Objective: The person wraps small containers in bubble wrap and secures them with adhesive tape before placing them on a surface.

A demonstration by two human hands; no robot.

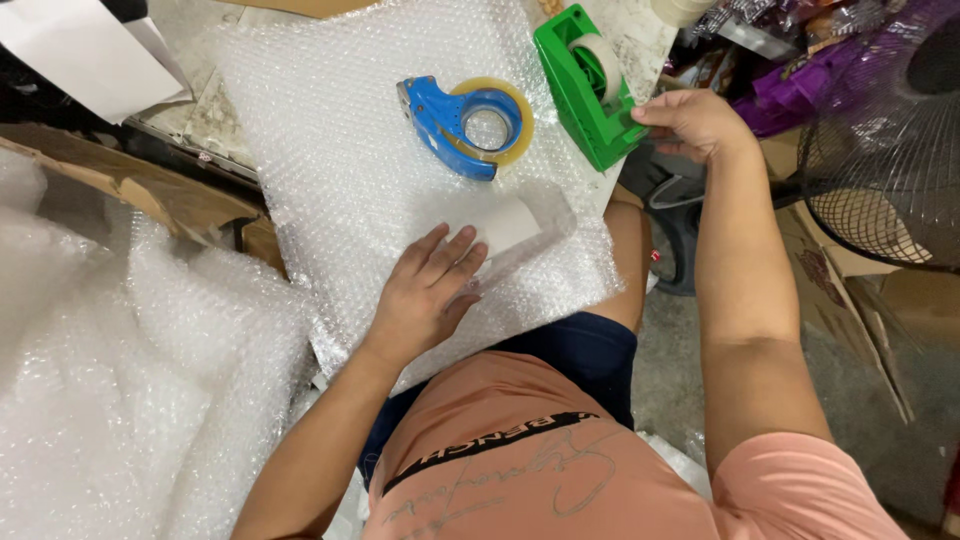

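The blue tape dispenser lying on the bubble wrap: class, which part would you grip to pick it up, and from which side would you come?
Grip the blue tape dispenser by its handle end, the narrow blue part at upper left, probably coming from above. It lies flat on the bubble wrap, with the tape roll at the other end. The right hand is at the green dispenser; the left hand presses a wrapped packet.

Hidden and cut-off areas

The wrapped item (pixel 505 228) is veiled by bubble wrap (pixel 350 150); its kind cannot be determined. The fan (pixel 885 150) is cropped at the right edge. The right hand (pixel 690 122) conceals the green tape dispenser (pixel 585 85) end.
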